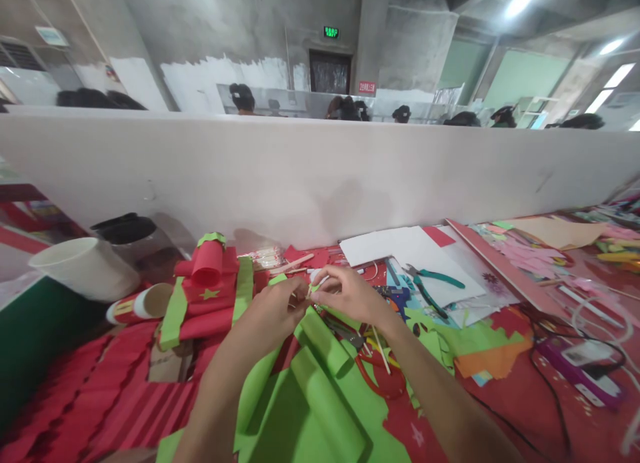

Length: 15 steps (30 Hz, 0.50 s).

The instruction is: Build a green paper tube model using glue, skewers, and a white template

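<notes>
My left hand (273, 308) and my right hand (350, 295) meet over the middle of the table, fingers pinched together on a small green paper piece (309, 291) between them. A thin white stick (320, 281) pokes up beside my right fingers. Under my forearms lie curled green paper sheets (320, 383). A red paper roll with a green scalloped rim (209, 259) rests on a red-and-green paper stack left of my left hand.
A white partition wall (320, 169) runs across the back; several people's heads show beyond it. White bucket (83, 266) and black container (125, 228) at left. Green-handled pliers (430, 283) on white sheets at right. Cables and a phone (585, 369) far right.
</notes>
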Tool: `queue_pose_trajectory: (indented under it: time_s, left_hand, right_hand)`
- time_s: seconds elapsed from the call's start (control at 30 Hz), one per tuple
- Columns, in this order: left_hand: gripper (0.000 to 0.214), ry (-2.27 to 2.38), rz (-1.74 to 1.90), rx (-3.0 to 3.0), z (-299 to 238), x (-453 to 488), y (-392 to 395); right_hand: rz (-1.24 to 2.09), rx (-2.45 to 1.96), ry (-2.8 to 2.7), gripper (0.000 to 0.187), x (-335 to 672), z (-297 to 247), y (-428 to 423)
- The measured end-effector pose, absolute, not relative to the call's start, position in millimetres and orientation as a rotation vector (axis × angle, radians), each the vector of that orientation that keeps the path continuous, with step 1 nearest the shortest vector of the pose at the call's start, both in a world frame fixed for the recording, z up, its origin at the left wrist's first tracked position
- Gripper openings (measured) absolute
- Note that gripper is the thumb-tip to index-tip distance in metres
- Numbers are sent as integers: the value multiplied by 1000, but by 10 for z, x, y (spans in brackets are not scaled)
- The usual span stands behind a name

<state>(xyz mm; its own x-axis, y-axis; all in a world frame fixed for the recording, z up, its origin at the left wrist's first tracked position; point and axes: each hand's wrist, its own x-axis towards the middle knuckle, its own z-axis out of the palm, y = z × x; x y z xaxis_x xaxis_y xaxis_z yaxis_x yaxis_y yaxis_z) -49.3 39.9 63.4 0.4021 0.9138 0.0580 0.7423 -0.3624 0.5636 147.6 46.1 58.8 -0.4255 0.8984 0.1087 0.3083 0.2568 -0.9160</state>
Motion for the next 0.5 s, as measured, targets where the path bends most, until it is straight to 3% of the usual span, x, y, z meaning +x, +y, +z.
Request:
queue_pose_trajectory:
  time_s: [0.1,0.27,0.37,0.5]
  left_hand:
    - [15,1519,470,2268,620,-533,426]
    - [20,1634,408,2302,624,-590,450]
    - [21,1666,371,2302,631,-584,445]
    - [22,1699,342,2302,637,-583,435]
  right_hand:
    - [855,-1373,-2028,35,1799,659,511]
    - [158,-2279,-1978,62,2779,571,627]
    - [171,-2569,-1860,58,3253,395,687]
    - [243,-2633,-1861,49,3477,207,758]
